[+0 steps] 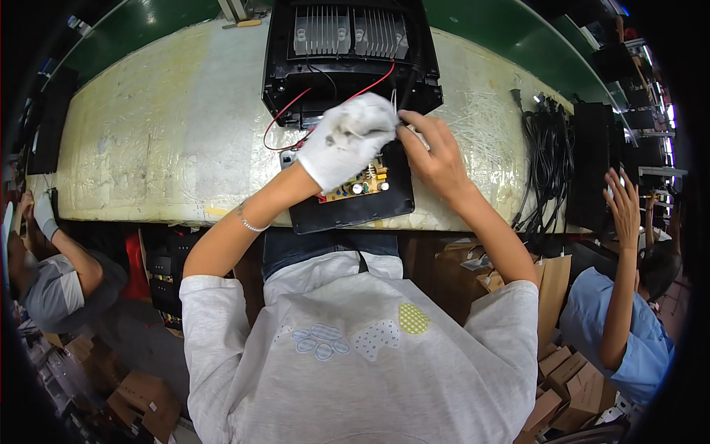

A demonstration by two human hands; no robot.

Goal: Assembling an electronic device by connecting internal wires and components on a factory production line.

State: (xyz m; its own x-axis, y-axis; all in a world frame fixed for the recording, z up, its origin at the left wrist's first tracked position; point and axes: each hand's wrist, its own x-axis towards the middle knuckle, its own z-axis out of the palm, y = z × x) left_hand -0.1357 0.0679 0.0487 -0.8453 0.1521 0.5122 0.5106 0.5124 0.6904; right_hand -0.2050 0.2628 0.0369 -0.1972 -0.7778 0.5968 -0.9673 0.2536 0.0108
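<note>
A black equipment housing [277, 81] with finned metal heat sinks [322, 33] lies open on the bench in front of me. Red wires [376, 83] loop out of it toward my hands. Below it, a black panel [336, 216] carries a yellowish circuit board [342, 194] with small components. My left hand [347, 140], in a stained white glove, is closed above the board, its fingertips partly blurred. Bare and pinching, my right hand [438, 152] meets it at the housing's lower right corner. Thin pale strands [394, 98] rise between them; what the fingertips hold is too small to tell.
A bundle of black cables [546, 144] lies on the bench [163, 133] at right, beside black boxes [593, 166]. Co-workers [66, 285] sit at the left and right [617, 296]. Cardboard boxes [580, 385] stand on the floor. A small tool [248, 24] lies at the bench's far edge.
</note>
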